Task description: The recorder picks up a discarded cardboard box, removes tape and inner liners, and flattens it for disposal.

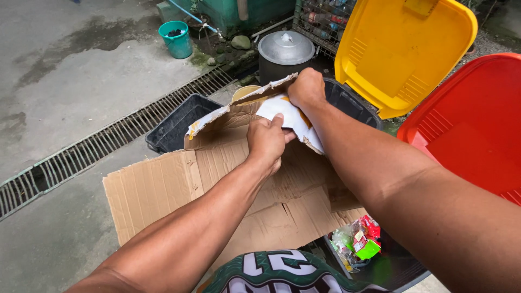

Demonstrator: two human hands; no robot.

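My left hand [266, 142] and my right hand [307, 89] both grip a torn piece of brown cardboard with a white face [239, 111], holding it up over a dark bin [355, 106]. Beneath it lies a large flattened cardboard box [163, 184], spread across the bins in front of me. The right hand pinches the torn piece's upper edge, and the left clasps it lower down, thumb on the white face.
A yellow bin lid [404, 49] and a red bin lid [477, 125] stand open at the right. A black crate [173, 125] sits by a metal drain grate [81, 157]. A teal bucket [177, 38] and a lidded pot [286, 51] stand behind. Colourful wrappers [361, 241] fill a near bin.
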